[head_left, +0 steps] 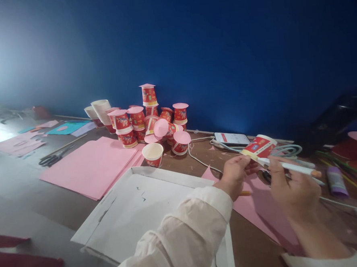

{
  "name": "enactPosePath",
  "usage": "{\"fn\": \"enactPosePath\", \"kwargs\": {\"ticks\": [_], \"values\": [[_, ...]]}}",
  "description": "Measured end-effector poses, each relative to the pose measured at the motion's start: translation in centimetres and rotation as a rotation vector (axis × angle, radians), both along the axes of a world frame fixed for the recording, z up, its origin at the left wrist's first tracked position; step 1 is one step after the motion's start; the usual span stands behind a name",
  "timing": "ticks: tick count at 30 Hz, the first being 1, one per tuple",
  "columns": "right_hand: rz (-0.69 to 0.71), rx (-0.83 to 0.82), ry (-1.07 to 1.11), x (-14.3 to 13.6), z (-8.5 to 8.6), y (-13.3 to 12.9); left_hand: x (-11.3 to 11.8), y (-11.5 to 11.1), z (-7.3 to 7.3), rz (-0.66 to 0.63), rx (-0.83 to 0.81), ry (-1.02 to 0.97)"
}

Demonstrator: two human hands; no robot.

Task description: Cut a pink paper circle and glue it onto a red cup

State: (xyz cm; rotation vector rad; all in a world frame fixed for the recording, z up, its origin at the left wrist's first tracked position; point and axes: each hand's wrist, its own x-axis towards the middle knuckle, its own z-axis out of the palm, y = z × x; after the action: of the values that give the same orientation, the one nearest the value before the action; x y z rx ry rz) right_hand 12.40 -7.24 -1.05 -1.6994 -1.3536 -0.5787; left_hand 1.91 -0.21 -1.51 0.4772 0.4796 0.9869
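My left hand (237,172) is closed on a red paper cup (259,145), pinching it at the yellow-banded end. The cup is tilted on its side, its white end toward the upper right. Between the fingers of my right hand (295,189) is a white pen (300,167) with an orange-brown end. Its tip points left, close to the cup's yellow band; whether it touches, I cannot tell. Under both hands lies a pink paper sheet (255,207). A single upright cup (153,154) stands open to the left.
Stacked red cups with pink paper discs (149,95) stand against the blue wall. A white box lid (166,190), pink sheets (91,165) and scissors (54,157) lie leftward. Behind the hands are a phone (231,138) and cables; a purple glue stick (336,182) is at right.
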Motion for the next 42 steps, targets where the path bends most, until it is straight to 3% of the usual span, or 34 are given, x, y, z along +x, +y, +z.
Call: {"fn": "enactPosePath", "kwargs": {"ticks": [13, 21, 42], "values": [[0.004, 0.041, 0.003, -0.1, 0.0, 0.0, -0.2, -0.1, 0.3, -0.011, -0.06, -0.04], [0.01, 0.109, 0.088, -0.5, 1.4, -0.5, -0.5, 0.3, 0.6, -0.002, -0.279, -0.136], [0.024, -0.016, 0.045, -0.8, 0.7, -0.2, -0.5, 0.1, 0.9, -0.046, -0.122, 0.0]]}}
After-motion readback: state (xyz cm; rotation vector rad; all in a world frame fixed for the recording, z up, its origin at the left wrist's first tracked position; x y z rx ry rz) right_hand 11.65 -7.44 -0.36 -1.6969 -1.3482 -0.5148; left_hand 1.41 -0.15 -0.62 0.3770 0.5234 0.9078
